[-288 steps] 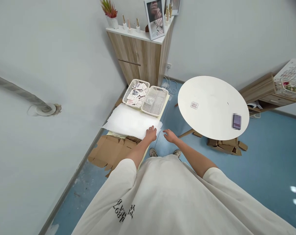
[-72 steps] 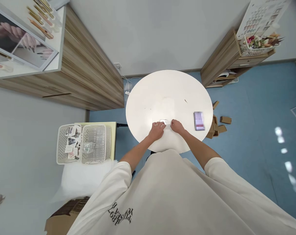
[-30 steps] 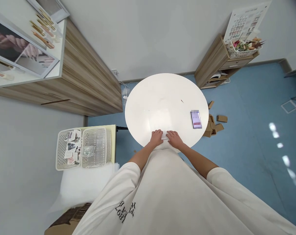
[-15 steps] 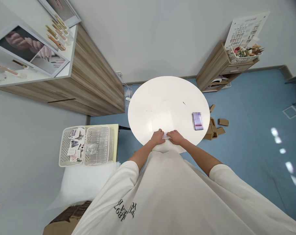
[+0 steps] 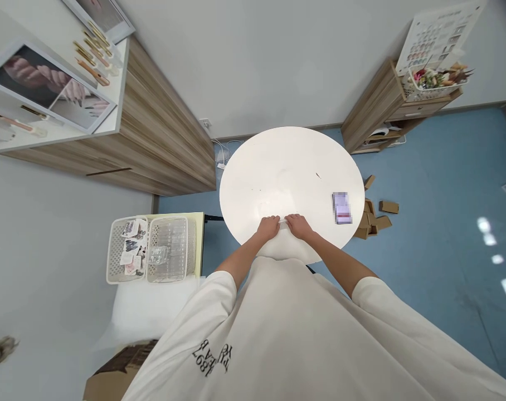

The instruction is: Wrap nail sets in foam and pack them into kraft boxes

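Note:
Both hands are over the near part of a white oval table (image 5: 295, 161). My left hand (image 5: 269, 226) is closed, fingers curled, on one end of a small translucent white strip (image 5: 282, 220). The other end lies under the curled fingers of my right hand (image 5: 298, 225), also closed. Only a short length of the strip shows between the hands; its kind is too small to tell. To the right on the table lies a purple item (image 5: 342, 208), blurred by pixels.
On the left, two white baskets (image 5: 110, 256) hold cards and clear plastic packs, beside white translucent sheeting (image 5: 152, 306). A wood-grain cabinet (image 5: 165, 122) is at the back left, a small cabinet (image 5: 370, 111) at the back right. Small cardboard boxes (image 5: 389, 207) lie on the floor.
Both hands have moved slightly forward on the table, away from my body, with the strip between them. Less of the strip shows now. The view has shifted a little.

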Available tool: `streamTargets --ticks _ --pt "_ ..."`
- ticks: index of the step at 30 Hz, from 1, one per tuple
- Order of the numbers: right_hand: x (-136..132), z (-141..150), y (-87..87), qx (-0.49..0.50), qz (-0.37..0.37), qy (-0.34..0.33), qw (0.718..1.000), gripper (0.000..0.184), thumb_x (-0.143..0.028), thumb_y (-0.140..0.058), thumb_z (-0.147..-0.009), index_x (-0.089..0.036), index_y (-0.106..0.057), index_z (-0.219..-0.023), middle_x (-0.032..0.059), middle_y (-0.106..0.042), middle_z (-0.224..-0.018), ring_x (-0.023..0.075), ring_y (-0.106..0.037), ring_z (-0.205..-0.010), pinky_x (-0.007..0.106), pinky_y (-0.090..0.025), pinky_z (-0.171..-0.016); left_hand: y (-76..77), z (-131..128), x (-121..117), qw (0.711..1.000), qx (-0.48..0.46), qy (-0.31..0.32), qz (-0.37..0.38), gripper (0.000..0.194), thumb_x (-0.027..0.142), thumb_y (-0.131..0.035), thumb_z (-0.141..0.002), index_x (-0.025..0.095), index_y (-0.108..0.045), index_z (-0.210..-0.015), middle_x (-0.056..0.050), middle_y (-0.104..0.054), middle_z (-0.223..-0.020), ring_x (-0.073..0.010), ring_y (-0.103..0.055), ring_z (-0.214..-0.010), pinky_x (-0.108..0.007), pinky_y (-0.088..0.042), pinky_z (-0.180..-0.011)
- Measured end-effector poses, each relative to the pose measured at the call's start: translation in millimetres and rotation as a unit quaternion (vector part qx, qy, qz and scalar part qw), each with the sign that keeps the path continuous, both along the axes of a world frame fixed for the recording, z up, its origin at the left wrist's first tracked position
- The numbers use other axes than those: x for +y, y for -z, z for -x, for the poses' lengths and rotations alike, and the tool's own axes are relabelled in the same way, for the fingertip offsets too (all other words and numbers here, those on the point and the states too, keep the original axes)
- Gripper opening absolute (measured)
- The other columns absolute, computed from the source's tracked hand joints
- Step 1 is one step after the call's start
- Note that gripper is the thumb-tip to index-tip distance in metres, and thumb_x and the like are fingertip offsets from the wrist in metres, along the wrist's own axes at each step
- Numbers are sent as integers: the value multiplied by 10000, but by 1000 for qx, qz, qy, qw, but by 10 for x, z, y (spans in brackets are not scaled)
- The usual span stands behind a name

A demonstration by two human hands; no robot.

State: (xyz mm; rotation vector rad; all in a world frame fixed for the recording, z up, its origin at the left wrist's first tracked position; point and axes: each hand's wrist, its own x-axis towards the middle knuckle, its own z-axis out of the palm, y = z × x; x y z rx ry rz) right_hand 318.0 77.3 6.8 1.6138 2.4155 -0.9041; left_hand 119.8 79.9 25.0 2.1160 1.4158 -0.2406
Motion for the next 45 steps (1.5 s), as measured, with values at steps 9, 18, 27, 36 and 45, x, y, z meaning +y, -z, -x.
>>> streamTargets --ticks 9,18,27,36,45 --pt "308 97 194 -64 -19 1 998 416 -299 -318 -1032 -159 -637 -1259 159 -537 -1409 318 -445 -1277 459 -309 -1071 335 -98 -23 997 18 -2 -79 641 230 -579 -880 175 -388 -1489 -160 -450 -1493 -321 -336 -1446 -503 -184 -1210" --pt "121 28 116 -82 -61 0 995 539 -296 -349 -996 -132 -416 -1505 163 -376 -1583 321 -310 -1433 468 -221 -1150 462 -92 -95 995 27 -3 -95 819 207 -574 -820 129 -278 -1580 -193 -335 -1592 -358 -258 -1490 -550 -112 -1223" --pt "-205 -38 36 -123 -15 -56 991 616 -310 -384 -975 -164 -335 -1572 137 -229 -1664 314 -211 -1509 477 -164 -1184 383 -78 -301 995 -8 2 -98 756 258 -581 -844 158 -331 -1550 -185 -471 -1473 -344 -367 -1410 -542 -158 -1201" --pt "-366 134 -85 -78 -29 -68 994 554 -224 -420 -955 -178 -443 -1506 146 -303 -1628 324 -278 -1466 487 -208 -1167 315 117 -512 936 -23 -350 -26 542 374 -452 -970 189 -364 -1471 -199 -481 -1456 -336 -466 -1347 -494 -384 -1065" --pt "-455 241 -40 -62 4 -74 995 491 -197 -429 -947 -187 -529 -1427 130 -415 -1554 313 -398 -1356 452 -347 -1079 448 239 -458 893 -24 -434 113 435 394 -545 -907 218 -431 -1287 -141 -707 -1135 -294 -683 -1048 -441 -484 -860"
